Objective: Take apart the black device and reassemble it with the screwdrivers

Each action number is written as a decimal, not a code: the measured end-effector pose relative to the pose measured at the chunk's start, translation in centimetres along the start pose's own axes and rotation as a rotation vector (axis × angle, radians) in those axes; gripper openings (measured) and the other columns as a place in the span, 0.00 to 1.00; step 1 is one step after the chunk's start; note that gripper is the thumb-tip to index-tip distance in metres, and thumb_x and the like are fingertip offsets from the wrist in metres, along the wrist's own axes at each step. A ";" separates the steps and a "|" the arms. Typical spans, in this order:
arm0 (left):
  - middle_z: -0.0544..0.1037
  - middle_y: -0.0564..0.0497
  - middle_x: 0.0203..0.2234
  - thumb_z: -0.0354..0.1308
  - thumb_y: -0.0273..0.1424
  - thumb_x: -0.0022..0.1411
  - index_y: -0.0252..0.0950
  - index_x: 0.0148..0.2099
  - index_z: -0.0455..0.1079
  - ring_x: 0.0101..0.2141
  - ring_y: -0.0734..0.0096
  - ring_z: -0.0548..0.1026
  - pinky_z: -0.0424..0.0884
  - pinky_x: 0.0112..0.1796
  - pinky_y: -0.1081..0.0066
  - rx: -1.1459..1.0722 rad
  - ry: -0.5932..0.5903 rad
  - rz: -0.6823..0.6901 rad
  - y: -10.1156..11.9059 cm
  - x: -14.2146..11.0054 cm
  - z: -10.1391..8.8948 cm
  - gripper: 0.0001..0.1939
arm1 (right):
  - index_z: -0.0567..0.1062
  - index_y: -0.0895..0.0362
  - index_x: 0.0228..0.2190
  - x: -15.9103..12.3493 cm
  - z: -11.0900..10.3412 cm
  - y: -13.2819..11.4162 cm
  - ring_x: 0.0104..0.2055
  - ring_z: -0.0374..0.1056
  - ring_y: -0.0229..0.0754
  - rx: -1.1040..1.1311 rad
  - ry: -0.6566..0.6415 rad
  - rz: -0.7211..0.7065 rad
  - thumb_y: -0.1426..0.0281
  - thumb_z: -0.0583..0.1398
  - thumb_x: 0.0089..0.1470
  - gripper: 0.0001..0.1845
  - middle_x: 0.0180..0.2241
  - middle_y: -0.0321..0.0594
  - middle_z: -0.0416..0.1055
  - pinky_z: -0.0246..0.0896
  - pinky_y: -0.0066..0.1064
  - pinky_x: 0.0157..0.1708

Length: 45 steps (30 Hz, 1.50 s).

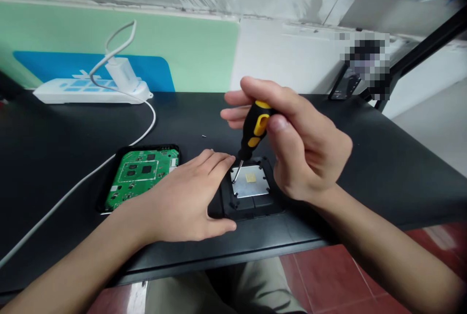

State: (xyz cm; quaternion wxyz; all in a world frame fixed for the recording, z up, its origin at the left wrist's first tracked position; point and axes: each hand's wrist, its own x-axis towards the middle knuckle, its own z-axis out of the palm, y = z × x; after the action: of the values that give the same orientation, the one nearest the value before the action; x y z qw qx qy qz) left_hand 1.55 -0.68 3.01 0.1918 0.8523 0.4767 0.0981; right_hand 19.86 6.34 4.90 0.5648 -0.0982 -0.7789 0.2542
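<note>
Black table (193, 114) spreads below. My right hand (310, 143) grips the screwdriver (251, 131), tip at the plate (257, 188) between my hands, seemingly calling for steady pressure; my left hand (186, 197), spread open, braces the cover (260, 211).

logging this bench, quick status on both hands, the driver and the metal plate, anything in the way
Right hand: gripping screwdriver, tip at metal plate's left edge. Left hand: on black cover's left side. Nothing seen blocking the plate.
</note>
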 end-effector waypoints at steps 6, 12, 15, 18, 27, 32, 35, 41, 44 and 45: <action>0.67 0.37 0.63 0.67 0.49 0.55 0.36 0.71 0.52 0.62 0.39 0.64 0.63 0.61 0.45 0.002 -0.010 -0.023 -0.1 0.0 0.1 0.48 | 0.79 0.45 0.45 0.3 0.0 0.6 0.35 0.72 0.45 -0.178 0.040 -0.061 0.61 0.68 0.55 0.14 0.37 0.38 0.76 0.75 0.42 0.37; 0.66 0.37 0.64 0.65 0.49 0.58 0.35 0.71 0.54 0.63 0.40 0.64 0.62 0.61 0.47 0.027 0.009 0.003 -0.2 -0.1 0.3 0.46 | 0.77 0.47 0.50 0.1 0.5 0.2 0.44 0.74 0.47 -0.022 -0.023 -0.016 0.62 0.52 0.68 0.17 0.48 0.40 0.76 0.76 0.45 0.44; 0.67 0.38 0.63 0.65 0.48 0.58 0.37 0.71 0.53 0.62 0.41 0.64 0.63 0.61 0.46 0.025 0.026 0.018 -0.3 -0.1 0.4 0.45 | 0.74 0.49 0.57 0.1 0.4 0.0 0.50 0.76 0.46 0.084 -0.079 0.044 0.68 0.53 0.68 0.20 0.53 0.40 0.75 0.77 0.42 0.49; 0.67 0.37 0.62 0.65 0.48 0.57 0.37 0.71 0.53 0.62 0.39 0.64 0.63 0.60 0.45 0.011 0.010 0.016 -0.3 0.0 0.3 0.46 | 0.76 0.46 0.54 0.2 0.0 0.5 0.45 0.76 0.46 -0.025 -0.059 0.030 0.65 0.62 0.62 0.19 0.45 0.38 0.78 0.78 0.40 0.44; 0.67 0.36 0.62 0.66 0.48 0.57 0.36 0.70 0.53 0.62 0.39 0.64 0.62 0.61 0.46 0.011 -0.004 -0.003 0.0 0.1 0.1 0.46 | 0.78 0.51 0.45 0.4 0.5 0.1 0.47 0.75 0.47 0.058 -0.049 -0.077 0.68 0.57 0.65 0.11 0.44 0.40 0.79 0.77 0.44 0.48; 0.68 0.37 0.61 0.64 0.49 0.58 0.38 0.70 0.54 0.61 0.39 0.64 0.63 0.60 0.44 0.010 0.016 0.016 -0.2 0.0 0.3 0.44 | 0.72 0.53 0.58 -0.2 0.4 0.0 0.54 0.76 0.46 0.169 -0.108 0.049 0.71 0.53 0.67 0.21 0.54 0.41 0.76 0.77 0.43 0.52; 0.68 0.37 0.61 0.65 0.49 0.58 0.37 0.70 0.53 0.61 0.38 0.65 0.63 0.60 0.43 0.009 -0.005 0.007 -0.2 0.0 0.3 0.46 | 0.74 0.46 0.55 -0.1 0.0 0.0 0.45 0.77 0.45 -0.035 -0.088 0.082 0.66 0.61 0.62 0.20 0.49 0.38 0.78 0.79 0.41 0.45; 0.70 0.38 0.61 0.65 0.48 0.58 0.36 0.68 0.57 0.59 0.40 0.68 0.67 0.58 0.47 0.007 -0.006 -0.002 0.1 0.1 0.1 0.42 | 0.77 0.44 0.47 0.0 -0.1 0.9 0.34 0.70 0.44 -0.138 -0.003 -0.080 0.62 0.73 0.48 0.24 0.43 0.35 0.78 0.75 0.41 0.35; 0.70 0.38 0.60 0.65 0.48 0.58 0.36 0.67 0.60 0.59 0.41 0.67 0.65 0.59 0.47 0.020 -0.003 0.008 0.1 0.1 0.0 0.40 | 0.75 0.40 0.54 -0.4 0.0 0.7 0.39 0.76 0.48 -0.065 -0.074 -0.034 0.61 0.68 0.54 0.25 0.49 0.35 0.78 0.78 0.42 0.39; 0.69 0.37 0.61 0.65 0.48 0.58 0.35 0.67 0.58 0.60 0.41 0.66 0.64 0.60 0.47 0.026 -0.002 0.009 0.1 0.1 0.0 0.41 | 0.74 0.40 0.55 -0.5 0.1 0.5 0.42 0.77 0.48 -0.043 -0.083 0.001 0.62 0.64 0.59 0.23 0.51 0.35 0.77 0.79 0.42 0.41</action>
State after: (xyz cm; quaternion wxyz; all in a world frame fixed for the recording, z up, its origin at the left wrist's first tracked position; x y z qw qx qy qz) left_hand 1.69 -0.68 3.04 0.1808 0.8569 0.4740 0.0917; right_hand 19.90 6.56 4.19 0.5296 -0.0999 -0.8070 0.2414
